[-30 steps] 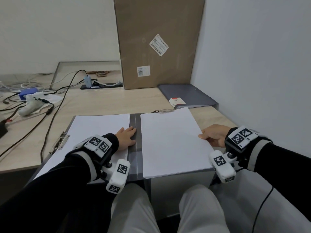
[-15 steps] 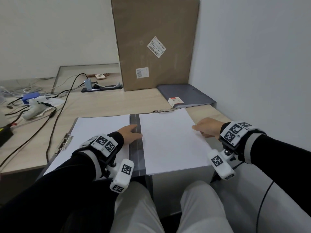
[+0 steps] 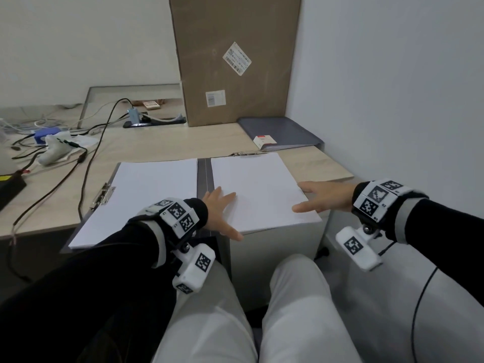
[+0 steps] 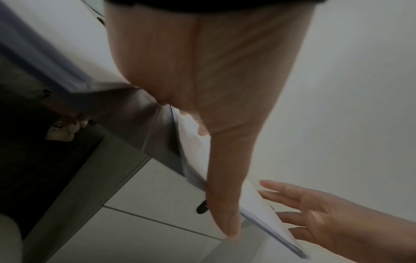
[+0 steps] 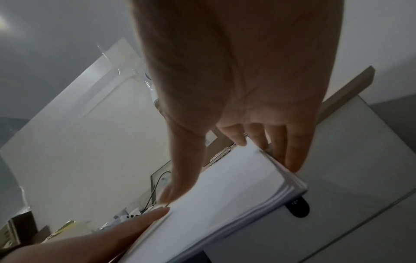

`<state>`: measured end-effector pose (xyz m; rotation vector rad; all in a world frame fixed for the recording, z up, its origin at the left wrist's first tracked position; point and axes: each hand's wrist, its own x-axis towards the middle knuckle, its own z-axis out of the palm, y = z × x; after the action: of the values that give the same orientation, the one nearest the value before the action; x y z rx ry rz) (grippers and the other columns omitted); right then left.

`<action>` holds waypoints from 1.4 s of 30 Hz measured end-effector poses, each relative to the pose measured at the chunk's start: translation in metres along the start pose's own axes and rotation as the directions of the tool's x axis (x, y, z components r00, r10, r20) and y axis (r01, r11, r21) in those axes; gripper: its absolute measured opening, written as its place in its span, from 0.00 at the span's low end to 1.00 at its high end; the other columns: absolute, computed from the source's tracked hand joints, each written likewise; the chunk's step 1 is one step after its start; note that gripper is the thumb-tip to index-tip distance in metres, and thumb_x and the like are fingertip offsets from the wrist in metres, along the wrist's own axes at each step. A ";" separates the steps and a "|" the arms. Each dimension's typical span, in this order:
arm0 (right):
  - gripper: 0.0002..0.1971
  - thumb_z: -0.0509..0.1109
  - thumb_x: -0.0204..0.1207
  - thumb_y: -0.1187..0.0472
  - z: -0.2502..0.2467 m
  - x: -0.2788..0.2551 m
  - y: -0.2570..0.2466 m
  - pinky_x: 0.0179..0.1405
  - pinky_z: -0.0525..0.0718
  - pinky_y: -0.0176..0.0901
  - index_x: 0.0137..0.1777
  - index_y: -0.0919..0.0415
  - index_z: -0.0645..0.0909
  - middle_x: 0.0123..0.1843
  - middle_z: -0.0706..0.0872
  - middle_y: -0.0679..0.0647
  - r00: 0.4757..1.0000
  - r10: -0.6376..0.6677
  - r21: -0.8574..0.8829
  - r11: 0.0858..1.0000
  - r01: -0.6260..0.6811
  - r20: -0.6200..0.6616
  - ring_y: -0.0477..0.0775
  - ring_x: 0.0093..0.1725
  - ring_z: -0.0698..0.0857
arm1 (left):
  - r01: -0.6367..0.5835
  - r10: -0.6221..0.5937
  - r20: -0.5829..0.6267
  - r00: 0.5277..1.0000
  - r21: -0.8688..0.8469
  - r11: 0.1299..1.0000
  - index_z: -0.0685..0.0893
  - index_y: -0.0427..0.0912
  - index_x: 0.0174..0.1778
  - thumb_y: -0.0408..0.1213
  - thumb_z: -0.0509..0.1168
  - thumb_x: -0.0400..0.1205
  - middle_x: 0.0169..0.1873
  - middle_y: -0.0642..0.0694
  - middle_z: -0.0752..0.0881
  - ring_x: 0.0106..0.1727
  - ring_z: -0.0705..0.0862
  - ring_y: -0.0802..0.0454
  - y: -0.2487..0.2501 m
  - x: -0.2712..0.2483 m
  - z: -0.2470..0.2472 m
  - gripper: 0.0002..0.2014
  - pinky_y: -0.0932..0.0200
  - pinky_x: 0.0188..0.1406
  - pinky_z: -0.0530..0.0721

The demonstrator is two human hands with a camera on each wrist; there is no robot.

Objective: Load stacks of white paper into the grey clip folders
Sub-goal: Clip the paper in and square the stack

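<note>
- The open grey clip folder [image 3: 204, 174] lay on the bench [image 3: 162, 145], white paper on both halves.
- Step, as judged: squaring the right stack [image 3: 256, 189]; left hand [image 3: 221, 213] and right hand [image 3: 322, 196] lay on it with fingers spread, gripping nothing.
- Next probably calls for clamping it.

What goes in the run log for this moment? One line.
left hand: flat on right paper stack | right hand: open at its right edge | left stack: in open folder
</note>
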<state>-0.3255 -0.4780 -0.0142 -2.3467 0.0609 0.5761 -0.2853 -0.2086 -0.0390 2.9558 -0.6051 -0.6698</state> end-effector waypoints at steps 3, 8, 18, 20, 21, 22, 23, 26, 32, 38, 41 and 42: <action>0.60 0.83 0.57 0.40 0.003 0.001 0.004 0.82 0.62 0.52 0.83 0.56 0.52 0.82 0.64 0.46 1.000 0.003 -0.200 0.980 -0.003 -0.005 0.49 0.81 0.64 | 0.030 -0.030 -0.018 0.999 0.001 1.000 0.39 0.56 0.83 0.66 0.71 0.64 0.84 0.46 0.37 0.84 0.36 0.38 -0.002 0.003 0.003 0.60 0.30 0.80 0.52; 0.59 0.80 0.66 0.55 0.013 0.006 0.003 0.83 0.48 0.45 0.85 0.62 0.38 0.87 0.44 0.53 0.999 0.001 -0.388 0.921 -0.014 -0.035 0.52 0.86 0.45 | 0.011 -0.012 -0.033 0.999 -0.018 1.000 0.40 0.55 0.83 0.64 0.71 0.67 0.84 0.44 0.38 0.84 0.37 0.38 -0.003 0.003 0.004 0.58 0.31 0.80 0.51; 0.56 0.79 0.66 0.49 0.012 0.011 0.008 0.81 0.59 0.46 0.84 0.63 0.46 0.85 0.57 0.54 0.995 -0.035 -0.333 0.943 0.002 -0.091 0.54 0.83 0.59 | 0.016 -0.017 -0.046 0.999 -0.028 0.999 0.39 0.50 0.84 0.61 0.71 0.69 0.83 0.41 0.37 0.85 0.41 0.42 -0.001 -0.002 0.000 0.57 0.40 0.83 0.55; 0.57 0.81 0.62 0.46 0.010 0.011 0.011 0.79 0.64 0.49 0.83 0.61 0.49 0.82 0.64 0.52 0.995 -0.031 -0.289 0.957 0.003 -0.091 0.53 0.79 0.66 | 0.037 -0.039 -0.037 0.999 -0.060 0.998 0.37 0.50 0.83 0.62 0.72 0.68 0.83 0.39 0.35 0.85 0.40 0.41 -0.003 -0.002 0.000 0.60 0.39 0.83 0.54; 0.57 0.82 0.60 0.45 0.010 0.009 0.012 0.79 0.66 0.50 0.83 0.59 0.51 0.80 0.68 0.50 0.995 -0.024 -0.267 0.964 -0.001 -0.092 0.53 0.78 0.68 | 0.045 -0.047 -0.032 0.998 -0.074 0.996 0.36 0.50 0.83 0.62 0.72 0.67 0.83 0.39 0.35 0.85 0.40 0.40 -0.003 -0.002 -0.001 0.60 0.38 0.83 0.53; 0.56 0.83 0.57 0.45 0.010 0.008 0.012 0.78 0.68 0.52 0.81 0.57 0.55 0.78 0.71 0.48 0.996 -0.015 -0.244 0.970 -0.008 -0.093 0.52 0.76 0.71 | 0.050 -0.053 -0.031 0.998 -0.083 0.995 0.36 0.49 0.83 0.63 0.72 0.67 0.83 0.38 0.35 0.85 0.40 0.40 -0.003 -0.002 -0.002 0.61 0.37 0.82 0.53; 0.57 0.84 0.52 0.42 0.009 0.009 0.015 0.77 0.70 0.53 0.79 0.54 0.58 0.76 0.74 0.47 0.996 -0.015 -0.233 0.972 -0.007 -0.091 0.52 0.74 0.74 | 0.051 -0.054 -0.029 0.998 -0.086 0.995 0.35 0.49 0.83 0.63 0.72 0.67 0.83 0.38 0.36 0.85 0.40 0.39 -0.003 -0.003 -0.004 0.61 0.36 0.82 0.52; 0.70 0.82 0.33 0.28 0.006 0.025 0.034 0.75 0.72 0.55 0.79 0.53 0.58 0.76 0.74 0.49 0.996 -0.029 -0.203 0.979 0.010 -0.087 0.52 0.74 0.75 | 0.051 -0.052 -0.015 0.999 -0.075 0.996 0.35 0.49 0.83 0.62 0.73 0.66 0.84 0.38 0.38 0.85 0.38 0.39 -0.002 -0.003 -0.004 0.63 0.35 0.82 0.50; 0.63 0.84 0.60 0.56 0.014 0.005 0.013 0.83 0.58 0.51 0.85 0.56 0.41 0.86 0.56 0.52 0.998 -0.007 -0.128 0.992 0.000 -0.055 0.53 0.83 0.59 | 0.054 -0.055 -0.022 0.998 -0.063 0.997 0.35 0.49 0.83 0.61 0.74 0.66 0.84 0.40 0.40 0.85 0.38 0.39 -0.004 0.000 -0.001 0.62 0.35 0.81 0.51; 0.72 0.86 0.48 0.42 0.013 0.013 0.016 0.83 0.60 0.51 0.85 0.54 0.41 0.86 0.56 0.50 0.997 -0.037 -0.133 0.991 0.028 -0.064 0.51 0.83 0.61 | 0.054 -0.057 -0.062 0.996 -0.055 0.997 0.37 0.48 0.84 0.61 0.73 0.67 0.84 0.38 0.40 0.85 0.38 0.38 -0.004 0.003 0.004 0.61 0.36 0.81 0.49; 0.68 0.86 0.53 0.47 0.012 0.013 0.018 0.83 0.59 0.52 0.85 0.53 0.40 0.86 0.56 0.49 0.997 -0.041 -0.112 0.993 0.034 -0.059 0.52 0.83 0.59 | 0.055 -0.059 -0.072 0.996 -0.052 0.997 0.38 0.48 0.84 0.62 0.73 0.67 0.84 0.37 0.40 0.85 0.38 0.38 -0.005 0.006 0.005 0.61 0.36 0.82 0.50; 0.71 0.86 0.47 0.43 0.012 0.015 0.021 0.83 0.60 0.53 0.85 0.50 0.41 0.86 0.56 0.48 0.997 -0.044 -0.109 0.993 0.037 -0.064 0.51 0.83 0.60 | 0.054 -0.058 -0.076 0.995 -0.049 0.997 0.38 0.48 0.84 0.63 0.72 0.67 0.84 0.37 0.40 0.85 0.38 0.38 -0.005 0.006 0.005 0.61 0.36 0.82 0.50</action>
<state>-0.3209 -0.4842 -0.0409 -2.4656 0.0126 0.4930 -0.2802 -0.2060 -0.0468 2.9488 -0.4951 -0.5630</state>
